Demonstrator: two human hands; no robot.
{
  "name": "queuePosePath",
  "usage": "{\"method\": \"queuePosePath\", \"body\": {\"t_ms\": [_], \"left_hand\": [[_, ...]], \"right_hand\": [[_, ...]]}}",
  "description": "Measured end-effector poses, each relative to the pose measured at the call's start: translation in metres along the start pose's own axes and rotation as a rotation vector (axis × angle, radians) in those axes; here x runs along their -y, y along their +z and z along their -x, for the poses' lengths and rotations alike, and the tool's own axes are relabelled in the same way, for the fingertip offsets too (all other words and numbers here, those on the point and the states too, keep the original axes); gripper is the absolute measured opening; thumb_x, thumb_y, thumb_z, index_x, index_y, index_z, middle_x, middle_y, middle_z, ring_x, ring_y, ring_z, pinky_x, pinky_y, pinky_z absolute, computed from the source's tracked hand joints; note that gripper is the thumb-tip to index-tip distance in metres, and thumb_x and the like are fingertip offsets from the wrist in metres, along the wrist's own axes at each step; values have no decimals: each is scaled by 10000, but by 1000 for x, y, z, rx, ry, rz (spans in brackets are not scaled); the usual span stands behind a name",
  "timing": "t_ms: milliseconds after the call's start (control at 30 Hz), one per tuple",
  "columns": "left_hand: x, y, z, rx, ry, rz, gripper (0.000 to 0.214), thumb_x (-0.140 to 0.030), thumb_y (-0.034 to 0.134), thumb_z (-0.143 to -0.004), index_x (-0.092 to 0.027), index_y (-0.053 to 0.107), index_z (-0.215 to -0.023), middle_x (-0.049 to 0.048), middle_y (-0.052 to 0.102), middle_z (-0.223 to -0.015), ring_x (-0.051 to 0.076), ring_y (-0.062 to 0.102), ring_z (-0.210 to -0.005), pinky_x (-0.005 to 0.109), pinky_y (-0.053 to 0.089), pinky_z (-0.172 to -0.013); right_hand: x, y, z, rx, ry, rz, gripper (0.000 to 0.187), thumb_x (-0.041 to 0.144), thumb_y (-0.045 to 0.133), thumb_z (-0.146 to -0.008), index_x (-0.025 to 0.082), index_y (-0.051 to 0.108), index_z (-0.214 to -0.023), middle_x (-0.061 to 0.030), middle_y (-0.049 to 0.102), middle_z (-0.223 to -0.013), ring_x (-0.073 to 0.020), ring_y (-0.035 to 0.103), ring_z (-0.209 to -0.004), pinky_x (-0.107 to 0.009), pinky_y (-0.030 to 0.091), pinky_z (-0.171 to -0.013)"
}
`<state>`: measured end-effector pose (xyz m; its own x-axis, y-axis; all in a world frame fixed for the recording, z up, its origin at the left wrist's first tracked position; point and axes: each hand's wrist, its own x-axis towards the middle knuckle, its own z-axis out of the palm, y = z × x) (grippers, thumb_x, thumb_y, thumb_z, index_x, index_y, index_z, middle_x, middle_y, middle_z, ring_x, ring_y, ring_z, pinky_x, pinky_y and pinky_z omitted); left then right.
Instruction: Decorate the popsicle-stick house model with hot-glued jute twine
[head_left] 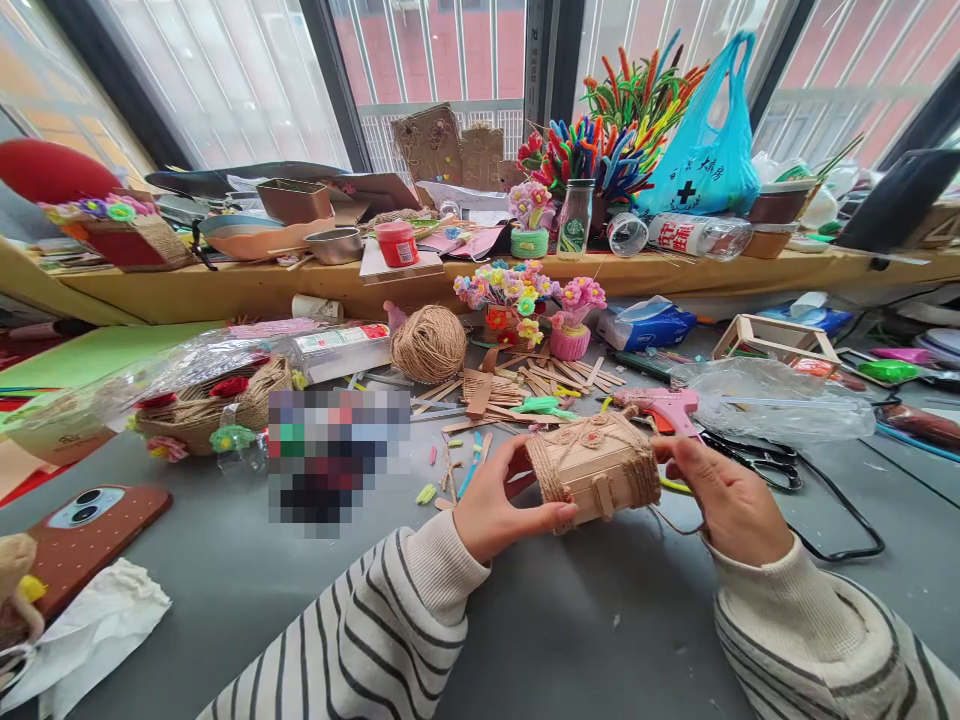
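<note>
A small box of wooden craft sticks (592, 462), wound with jute twine at both ends, is held above the grey table. Twine curls and a reddish dot decorate its upper face, and a short stick piece sits on its front. My left hand (499, 500) grips the left end, thumb in front and fingers behind. At the right end, my right hand (724, 495) is closed, its thumb and fingers by the twine wrapping; the far fingers are partly hidden. A loose twine strand (679, 525) hangs below, near the right hand. Just behind the box lies a pink glue gun (667, 408).
Loose craft sticks (555, 378) and a twine ball (428, 343) lie behind the hands. Black-handled scissors (757, 460) and a cable (862, 545) are at right. A phone (97, 535) and crumpled tissue (97, 630) lie at left. A cluttered ledge (480, 272) runs along the back.
</note>
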<state>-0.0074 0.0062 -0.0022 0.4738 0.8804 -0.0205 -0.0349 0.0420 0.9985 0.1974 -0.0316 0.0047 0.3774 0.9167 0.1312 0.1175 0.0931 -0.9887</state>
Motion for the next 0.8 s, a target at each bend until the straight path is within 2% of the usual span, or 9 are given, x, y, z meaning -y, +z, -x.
{"method": "queuePosePath", "body": {"t_ms": [67, 167, 300, 400, 500, 600, 733, 800], "left_hand": [[-1, 0, 1, -5, -24, -31, 674, -265, 805, -542, -158, 452, -1106, 152, 545, -1247, 278, 545, -1149, 419, 417, -1003], [-2, 0, 1, 3, -62, -65, 655, -270, 795, -540, -144, 466, -1092, 148, 582, -1189, 260, 584, -1089, 406, 444, -972], [-3, 1, 0, 11, -99, -82, 620, -288, 785, -539, -135, 489, -1062, 133, 626, -1099, 249, 616, -1019, 397, 474, -928], [-4, 2, 0, 22, -96, -99, 592, -310, 775, -551, -137, 502, -1047, 123, 632, -1075, 239, 623, -992, 390, 484, -912], [-3, 2, 1, 21, -75, -128, 603, -337, 776, -551, -142, 502, -1052, 122, 612, -1087, 242, 615, -993, 397, 487, -908], [0, 2, 0, -7, -40, -173, 636, -363, 779, -548, -140, 499, -1074, 143, 562, -1144, 268, 571, -1066, 422, 461, -943], [2, 1, 0, -16, -24, -189, 666, -391, 778, -551, -151, 501, -1108, 143, 529, -1185, 283, 529, -1125, 431, 426, -982], [2, 2, 0, -19, -34, -166, 700, -396, 779, -553, -164, 479, -1142, 137, 526, -1195, 277, 524, -1130, 432, 419, -988]], "right_hand": [[0, -5, -4, -13, 33, 34, 470, 642, 505, -748, 221, 715, -740, -37, 710, -847, -164, 603, -806, -258, 462, -738], [0, -12, -10, -40, 11, 134, 397, 570, 524, -773, 218, 705, -807, -36, 707, -876, -162, 601, -811, -253, 465, -715], [2, -17, -12, -58, -151, 242, 268, 439, 541, -805, 236, 660, -933, -15, 688, -840, -134, 586, -743, -245, 479, -702], [4, -17, -11, -31, -292, 234, 241, 408, 481, -858, 240, 602, -981, -15, 667, -812, -116, 540, -600, -249, 465, -570], [4, -16, -8, 45, -366, 136, 203, 381, 463, -879, 266, 486, -1046, 0, 680, -844, -94, 462, -462, -255, 389, -458], [3, -18, -6, 83, -401, 142, 151, 357, 487, -873, 268, 462, -992, 9, 702, -853, -88, 440, -451, -257, 390, -482], [7, -21, -5, 73, -551, 364, 83, 318, 554, -834, 257, 610, -842, -5, 685, -805, -125, 569, -623, -263, 444, -595], [11, -22, -6, 62, -653, 403, 85, 276, 571, -822, 257, 653, -810, -15, 665, -793, -146, 598, -699, -270, 458, -635]]}}
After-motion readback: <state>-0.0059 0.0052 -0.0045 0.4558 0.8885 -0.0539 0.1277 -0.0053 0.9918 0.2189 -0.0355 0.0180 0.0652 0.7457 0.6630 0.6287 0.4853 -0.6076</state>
